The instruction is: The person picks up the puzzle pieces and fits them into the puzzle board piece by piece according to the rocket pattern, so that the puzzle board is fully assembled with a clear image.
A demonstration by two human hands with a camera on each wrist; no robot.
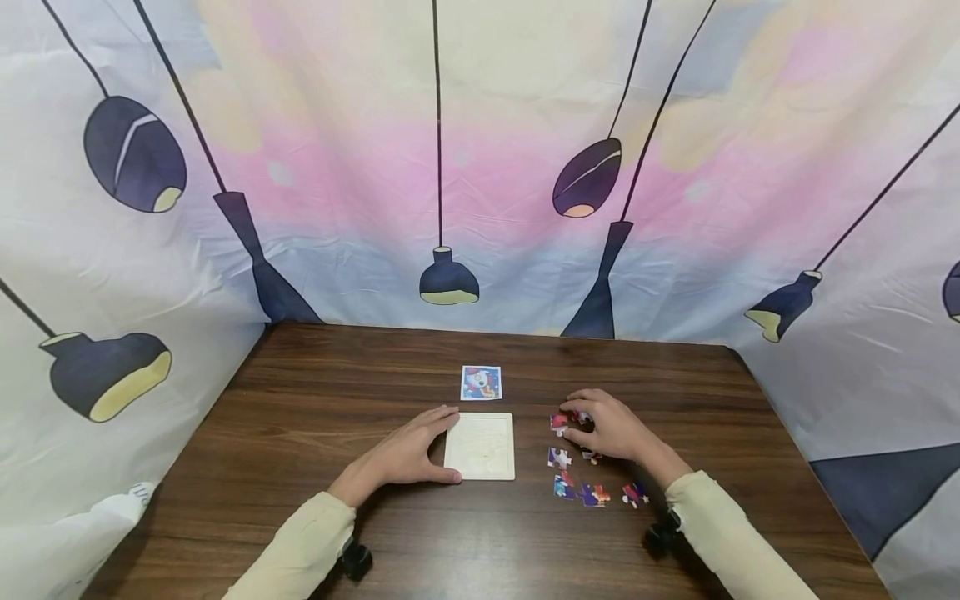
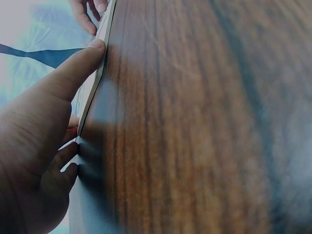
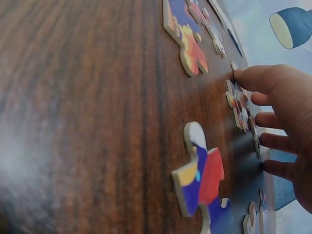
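A square pale wooden puzzle tray (image 1: 480, 447) lies flat on the table. My left hand (image 1: 411, 450) holds its left side, thumb at the near corner and fingertips at the far corner. In the left wrist view the thumb (image 2: 80, 68) rests along the tray's edge (image 2: 92, 90). To the right, my right hand (image 1: 609, 425) hovers low over several jigsaw pieces, its fingers spread and gently bent. A red and white jigsaw piece (image 1: 558, 422) shows by its thumb and index finger. Other pieces are partly hidden beneath the hand.
A small picture card (image 1: 481, 382) with a cartoon figure lies beyond the tray. Nearer me are loose jigsaw pieces: a white and purple one (image 1: 558, 457), an orange and purple one (image 1: 595, 496) and a red and blue one (image 1: 634, 495). A printed curtain (image 1: 360, 208) hangs behind the table.
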